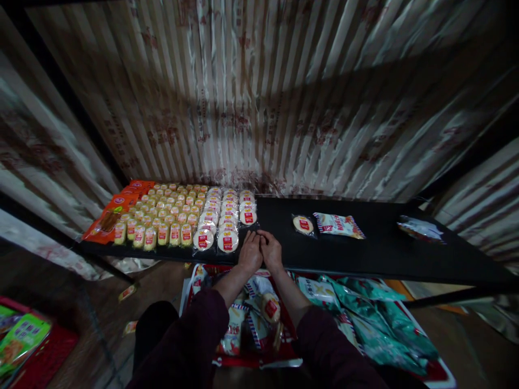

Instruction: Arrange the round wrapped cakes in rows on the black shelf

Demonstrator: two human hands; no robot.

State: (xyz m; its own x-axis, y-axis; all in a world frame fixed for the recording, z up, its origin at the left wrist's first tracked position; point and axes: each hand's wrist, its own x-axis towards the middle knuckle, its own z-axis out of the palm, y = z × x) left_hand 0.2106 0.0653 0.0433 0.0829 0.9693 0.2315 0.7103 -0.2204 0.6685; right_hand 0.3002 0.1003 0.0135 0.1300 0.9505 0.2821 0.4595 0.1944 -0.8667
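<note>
My left hand (250,252) and my right hand (271,250) rest side by side on the front of a black shelf (365,249), fingers curled and touching each other. Whether anything lies under them I cannot tell. Just left of my left hand stand rows of round white cakes with red labels (227,216). Further left are rows of small yellow snack packs (162,216) and orange packets (111,216). To the right of my hands lie a single round cake pack (303,224) and a white striped packet (338,225).
A red crate (251,359) below the shelf holds more snack packs. Green bags (365,313) lie to its right. Another packet (419,229) sits at the shelf's far right. A red basket (28,346) with green packs stands at lower left. A patterned curtain (259,97) hangs behind.
</note>
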